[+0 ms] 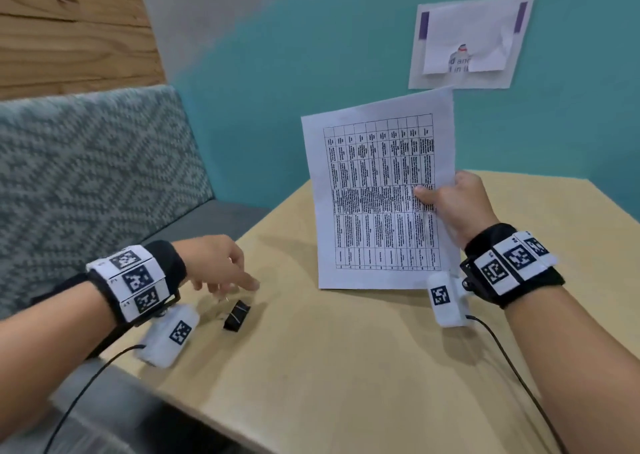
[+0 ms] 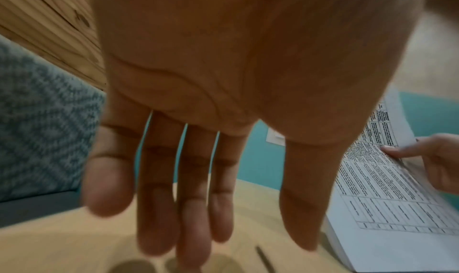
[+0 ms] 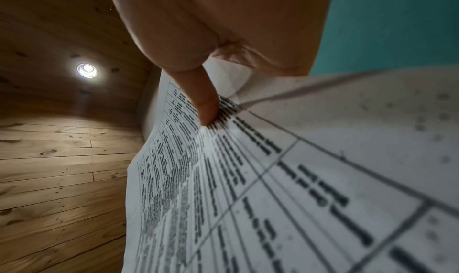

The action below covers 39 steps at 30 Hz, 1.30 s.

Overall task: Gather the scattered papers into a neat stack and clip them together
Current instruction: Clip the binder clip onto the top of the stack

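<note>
My right hand [image 1: 446, 199] pinches a stack of white papers [image 1: 377, 193] printed with a table, holding it upright with its bottom edge on the table. The thumb [image 3: 206, 104] lies on the front sheet, the fingers are hidden behind the papers [image 3: 273, 189]. A black binder clip [image 1: 237, 315] lies on the table near the left edge. My left hand [image 1: 221, 270] hovers just above and behind the clip, fingers [image 2: 193, 208] straight and spread, holding nothing. The papers [image 2: 387, 189] also show at the right of the left wrist view.
The light wooden table [image 1: 346, 367] has its left edge beside a bench with a patterned grey-blue cushion [image 1: 86, 176]. A teal wall [image 1: 311, 55] behind carries a taped notice [image 1: 471, 41]. Cables run from both wrist cameras.
</note>
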Motion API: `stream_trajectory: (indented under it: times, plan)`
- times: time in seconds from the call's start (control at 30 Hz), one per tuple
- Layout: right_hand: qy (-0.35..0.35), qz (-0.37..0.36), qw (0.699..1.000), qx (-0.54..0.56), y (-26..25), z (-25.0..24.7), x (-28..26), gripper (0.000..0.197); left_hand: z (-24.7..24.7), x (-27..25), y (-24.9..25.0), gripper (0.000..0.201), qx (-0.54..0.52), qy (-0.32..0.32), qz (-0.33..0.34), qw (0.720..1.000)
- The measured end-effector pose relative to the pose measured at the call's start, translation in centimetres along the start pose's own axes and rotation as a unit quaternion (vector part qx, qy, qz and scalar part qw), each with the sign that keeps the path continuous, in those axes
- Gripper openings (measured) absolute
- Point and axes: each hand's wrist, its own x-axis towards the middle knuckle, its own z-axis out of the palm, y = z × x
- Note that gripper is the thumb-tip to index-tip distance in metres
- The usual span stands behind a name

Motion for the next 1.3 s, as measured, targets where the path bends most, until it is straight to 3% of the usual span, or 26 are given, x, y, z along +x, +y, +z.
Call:
stream_trajectory:
  times: [0.17,0.27,0.33,0.5,0.6,0.7,0.77,1.1,1.3]
  plan:
    - [-0.004,0.001,1.000,0.000,-0.1,0.3,-0.2,0.025,-0.3,-1.9,-1.0,0.045,0.049,-0.062,-0.035,0.996]
    - [-0.004,-0.001,1.000,0.004,-0.1,0.1,-0.3,0.024,-0.5,-2.1,-1.0,0.027,0.018,-0.105,-0.014,0.994]
    - [-0.003,0.000,1.000,0.009,-0.1,0.1,-0.4,0.026,-0.7,-1.9,-0.6,0.022,-0.006,-0.092,0.005,0.996]
    - [-0.004,0.007,1.000,0.013,-0.1,-0.1,-0.3,0.026,-2.0,-1.1,1.6,0.021,-0.100,0.011,0.036,0.994]
    - [0.002,0.012,1.000,0.018,0.0,-0.2,-0.1,0.027,-3.3,-0.8,3.5,0.010,-0.164,0.071,0.064,0.982]
    - [0.007,0.012,1.000,0.018,0.1,-0.5,0.0,0.027,-4.9,-0.6,5.5,0.028,-0.183,0.149,0.092,0.967]
    - [0.009,0.012,1.000,0.017,0.1,-0.8,0.1,0.027,-6.3,-0.9,6.7,0.030,-0.192,0.196,0.115,0.955]
    - [-0.001,0.005,1.000,0.016,0.3,-0.9,0.4,0.029,-11.6,-3.4,12.0,0.058,-0.335,0.350,0.282,0.828]
    - [-0.010,-0.023,1.000,0.009,-0.2,-0.5,0.3,0.030,-11.5,-3.4,14.4,0.071,-0.223,0.459,0.377,0.773]
